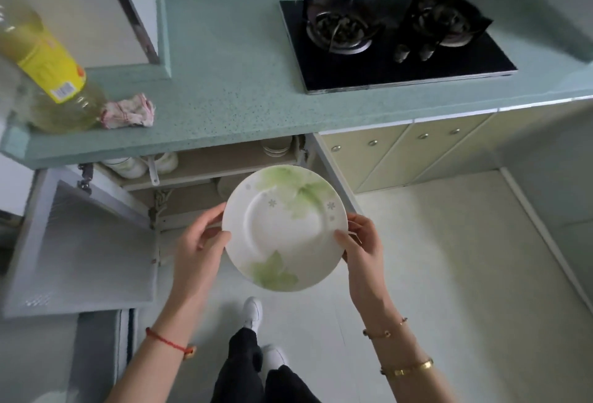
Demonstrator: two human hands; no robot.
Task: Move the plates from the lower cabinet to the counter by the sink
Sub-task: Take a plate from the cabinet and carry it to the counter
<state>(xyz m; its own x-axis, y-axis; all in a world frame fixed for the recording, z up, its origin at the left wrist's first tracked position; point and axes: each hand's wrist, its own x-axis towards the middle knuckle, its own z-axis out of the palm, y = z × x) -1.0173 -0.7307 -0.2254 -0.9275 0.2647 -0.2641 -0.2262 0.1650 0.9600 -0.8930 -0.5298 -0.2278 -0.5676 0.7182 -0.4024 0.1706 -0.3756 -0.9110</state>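
A white plate with green leaf prints (pixel 284 229) is held level in front of the open lower cabinet (pixel 192 174), below the counter edge. My left hand (pixel 200 239) grips its left rim and my right hand (pixel 362 240) grips its right rim. Inside the cabinet, a stack of plates (pixel 276 147) shows on the upper shelf, and white bowls (pixel 131 166) sit to its left. More white crockery (pixel 224 187) is partly hidden behind the held plate. The pale green counter (pixel 224 81) lies above the cabinet. No sink is in view.
The cabinet door (pixel 83 242) stands open to the left. On the counter are a large oil bottle (pixel 45 72) and a crumpled cloth (pixel 128 111) at left, and a black gas stove (pixel 394 40) at right. My feet (pixel 256 329) stand on the pale floor.
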